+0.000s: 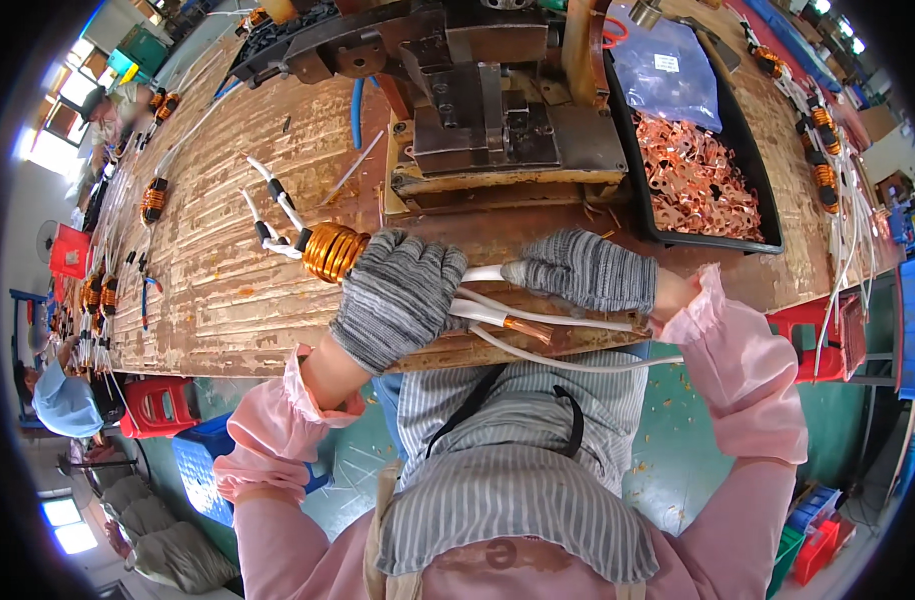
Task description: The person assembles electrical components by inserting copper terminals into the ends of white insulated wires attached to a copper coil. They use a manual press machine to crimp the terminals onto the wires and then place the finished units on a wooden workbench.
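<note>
Left hand closed on copper coil, right hand pinching white sleeved wire — worn wooden bench.

Bright, even daylight; windows at left blow out to white. Strong fisheye bending and black vignette at the rim; centre sharp.

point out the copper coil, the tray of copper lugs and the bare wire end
copper coil [333,251], head view, on its orange windings left of the left glove
tray of copper lugs [773,205], head view, on its black right rim
bare wire end [531,329], head view, on the exposed copper strands
</note>
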The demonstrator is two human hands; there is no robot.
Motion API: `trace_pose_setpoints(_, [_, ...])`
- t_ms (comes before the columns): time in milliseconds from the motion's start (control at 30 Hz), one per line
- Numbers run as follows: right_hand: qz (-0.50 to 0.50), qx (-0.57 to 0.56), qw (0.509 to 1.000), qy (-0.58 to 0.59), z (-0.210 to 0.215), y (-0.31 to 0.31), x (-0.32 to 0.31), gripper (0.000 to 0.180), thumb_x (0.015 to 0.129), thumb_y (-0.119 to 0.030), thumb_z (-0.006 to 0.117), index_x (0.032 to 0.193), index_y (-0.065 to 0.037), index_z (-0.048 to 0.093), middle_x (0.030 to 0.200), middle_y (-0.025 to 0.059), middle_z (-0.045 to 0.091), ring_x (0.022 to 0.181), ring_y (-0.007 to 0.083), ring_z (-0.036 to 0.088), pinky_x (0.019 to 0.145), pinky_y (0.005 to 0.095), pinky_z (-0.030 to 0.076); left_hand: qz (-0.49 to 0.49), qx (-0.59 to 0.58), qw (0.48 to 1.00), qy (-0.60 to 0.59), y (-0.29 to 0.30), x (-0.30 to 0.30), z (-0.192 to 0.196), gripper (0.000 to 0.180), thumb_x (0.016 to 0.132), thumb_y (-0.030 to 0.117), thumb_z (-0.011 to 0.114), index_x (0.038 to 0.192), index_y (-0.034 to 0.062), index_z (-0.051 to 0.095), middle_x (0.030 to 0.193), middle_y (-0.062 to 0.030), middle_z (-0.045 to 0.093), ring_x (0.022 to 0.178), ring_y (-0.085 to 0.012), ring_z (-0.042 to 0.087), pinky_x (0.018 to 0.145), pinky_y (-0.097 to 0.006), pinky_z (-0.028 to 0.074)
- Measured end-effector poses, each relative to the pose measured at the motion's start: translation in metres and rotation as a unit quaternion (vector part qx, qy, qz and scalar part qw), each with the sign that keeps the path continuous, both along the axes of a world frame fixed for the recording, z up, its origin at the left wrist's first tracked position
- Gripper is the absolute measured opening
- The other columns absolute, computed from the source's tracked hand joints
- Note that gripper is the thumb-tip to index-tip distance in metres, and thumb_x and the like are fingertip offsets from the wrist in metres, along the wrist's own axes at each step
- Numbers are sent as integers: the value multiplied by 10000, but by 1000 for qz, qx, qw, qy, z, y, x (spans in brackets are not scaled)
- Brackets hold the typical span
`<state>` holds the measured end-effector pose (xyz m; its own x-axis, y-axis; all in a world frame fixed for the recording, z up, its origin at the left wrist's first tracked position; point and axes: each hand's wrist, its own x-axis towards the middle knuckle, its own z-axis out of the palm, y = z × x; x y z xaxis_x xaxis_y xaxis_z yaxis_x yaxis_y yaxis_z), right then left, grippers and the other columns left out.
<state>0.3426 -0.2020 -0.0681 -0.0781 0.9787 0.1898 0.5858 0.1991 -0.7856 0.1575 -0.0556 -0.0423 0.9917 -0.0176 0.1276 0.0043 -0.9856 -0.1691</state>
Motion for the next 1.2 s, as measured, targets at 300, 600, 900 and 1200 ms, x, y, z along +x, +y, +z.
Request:
trace_pose_setpoints(300, [-150,-369,877,268,12,-26,14,467,841,-482,525,750,-29,594,525,41,484,512,168,522,554,275,457,14,-9,1000,-7,-1,-4,-3,489,637,479,607,912,76,575,815,-77,562,797,-249,549,760,-393,402])
trace_pose_setpoints(600, [-252,-65,951,-170,-2,-95,-52,348,841,-362,526,931,-30,577,770,153,591,713,310,590,661,373,478,-4,2,999,-50,-3,-3,-4,457,643,462,596,897,84,561,778,-59,550,762,-229,538,739,-378,400])
trace_pose_setpoints(900, [-269,-188,942,-65,-98,-92,-144,287,861,-285,472,944,-23,555,768,149,575,661,310,566,600,425,459,65,2,991,-113,-15,4,-9,437,627,504,644,752,91,574,658,-71,531,640,-248,532,620,-385,405])
trace_pose_setpoints(1200, [-363,-64,913,-173,16,-125,-58,324,845,-290,508,984,-9,588,866,163,604,795,332,581,728,389,464,54,-9,991,-124,-12,2,-15,305,707,413,592,762,114,570,638,-38,519,643,-211,530,655,-353,392])
